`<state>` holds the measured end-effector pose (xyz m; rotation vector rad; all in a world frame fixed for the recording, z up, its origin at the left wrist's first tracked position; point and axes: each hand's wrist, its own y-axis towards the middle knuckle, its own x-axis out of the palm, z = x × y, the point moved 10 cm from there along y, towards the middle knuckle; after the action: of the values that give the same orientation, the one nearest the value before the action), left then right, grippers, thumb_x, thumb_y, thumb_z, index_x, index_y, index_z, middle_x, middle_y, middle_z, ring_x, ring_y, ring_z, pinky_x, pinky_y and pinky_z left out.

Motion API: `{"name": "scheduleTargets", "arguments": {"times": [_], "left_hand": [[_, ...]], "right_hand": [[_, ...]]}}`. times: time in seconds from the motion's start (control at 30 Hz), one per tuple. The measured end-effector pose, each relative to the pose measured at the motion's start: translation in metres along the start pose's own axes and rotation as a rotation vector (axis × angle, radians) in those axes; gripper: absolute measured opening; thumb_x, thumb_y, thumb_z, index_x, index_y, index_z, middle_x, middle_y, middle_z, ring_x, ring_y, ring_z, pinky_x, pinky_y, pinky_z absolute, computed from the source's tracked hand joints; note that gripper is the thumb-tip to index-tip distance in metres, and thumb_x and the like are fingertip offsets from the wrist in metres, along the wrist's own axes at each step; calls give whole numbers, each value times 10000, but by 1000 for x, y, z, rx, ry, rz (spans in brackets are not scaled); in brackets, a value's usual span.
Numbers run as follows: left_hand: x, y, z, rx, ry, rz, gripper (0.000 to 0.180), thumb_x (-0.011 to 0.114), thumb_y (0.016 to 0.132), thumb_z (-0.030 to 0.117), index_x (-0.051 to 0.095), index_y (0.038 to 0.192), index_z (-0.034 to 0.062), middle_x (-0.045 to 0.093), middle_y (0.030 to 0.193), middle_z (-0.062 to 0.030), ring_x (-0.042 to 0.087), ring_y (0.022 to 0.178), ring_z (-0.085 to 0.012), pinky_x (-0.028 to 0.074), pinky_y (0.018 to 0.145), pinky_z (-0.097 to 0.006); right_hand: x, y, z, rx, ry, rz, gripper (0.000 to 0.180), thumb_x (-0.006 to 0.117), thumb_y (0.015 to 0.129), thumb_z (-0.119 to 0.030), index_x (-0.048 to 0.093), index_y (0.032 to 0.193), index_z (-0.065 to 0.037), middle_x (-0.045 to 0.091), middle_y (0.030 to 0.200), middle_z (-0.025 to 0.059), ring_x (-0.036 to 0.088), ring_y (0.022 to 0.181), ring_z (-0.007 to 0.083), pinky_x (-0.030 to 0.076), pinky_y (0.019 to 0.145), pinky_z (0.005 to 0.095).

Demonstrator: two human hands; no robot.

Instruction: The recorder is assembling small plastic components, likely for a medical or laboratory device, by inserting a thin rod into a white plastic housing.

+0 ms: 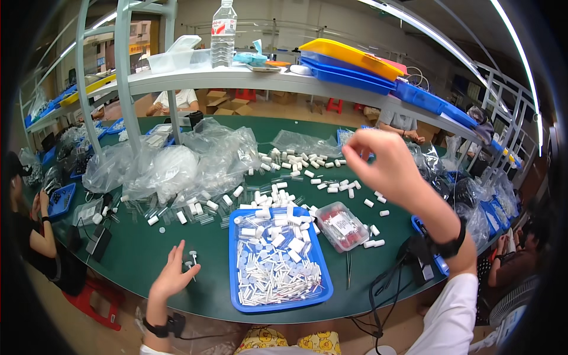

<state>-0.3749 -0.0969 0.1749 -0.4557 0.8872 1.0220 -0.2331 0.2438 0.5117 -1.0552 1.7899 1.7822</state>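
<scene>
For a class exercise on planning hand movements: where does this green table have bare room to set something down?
Bare green tabletop lies between the black box and the left hand. A smaller patch lies between the thin metal tool and the black cables. Beyond the blue tray it is crowded with white cylinders, clear tubes and plastic bags.

window (pixel 141 36): upper left | light strips (pixel 524 58): 2, upper right | floor (pixel 299 107): tan | stool (pixel 89 287): red, lower left

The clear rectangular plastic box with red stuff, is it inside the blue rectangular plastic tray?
No, the clear box sits on the green table, beside the blue tray.
</scene>
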Motion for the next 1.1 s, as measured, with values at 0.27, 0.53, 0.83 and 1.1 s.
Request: {"name": "scheduleTargets", "arguments": {"times": [0.27,0.53,0.83,1.1], "left_hand": [[-93,59,199,512,83,-110,474,609,879,341,520,1225,30,509,1174,-241,518,1091,-383,418,955,-410],[-135,176,362,1036,142,398,297,614,842,200,575,1087,36,579,1015,-148,572,1007,-286,464,872,-384],[-123,288,443,859,-336,199,410,546,929,304,535,1236,33,597,1191,-116,568,1073,-217,458,922,-343],[-93,313,458,454,-1423,-374,542,426,979,334,310,1305,-83,464,1241,-303,551,1116,-383,515,961,-390]], "right_hand": [[-17,118,128,-104,-393,204,159,621,793,-134,628,848,15,628,885,179,625,865,309,494,801,391],[30,161,134,-220,-1028,127,83,652,698,-58,666,779,-42,627,904,115,635,880,251,550,703,365],[8,151,127,-332,-1139,333,133,608,736,-73,581,863,-44,539,875,72,600,854,199,541,660,285],[4,132,105,-388,-1053,415,244,615,748,-96,546,970,-21,513,905,88,566,852,224,496,707,301]]}}
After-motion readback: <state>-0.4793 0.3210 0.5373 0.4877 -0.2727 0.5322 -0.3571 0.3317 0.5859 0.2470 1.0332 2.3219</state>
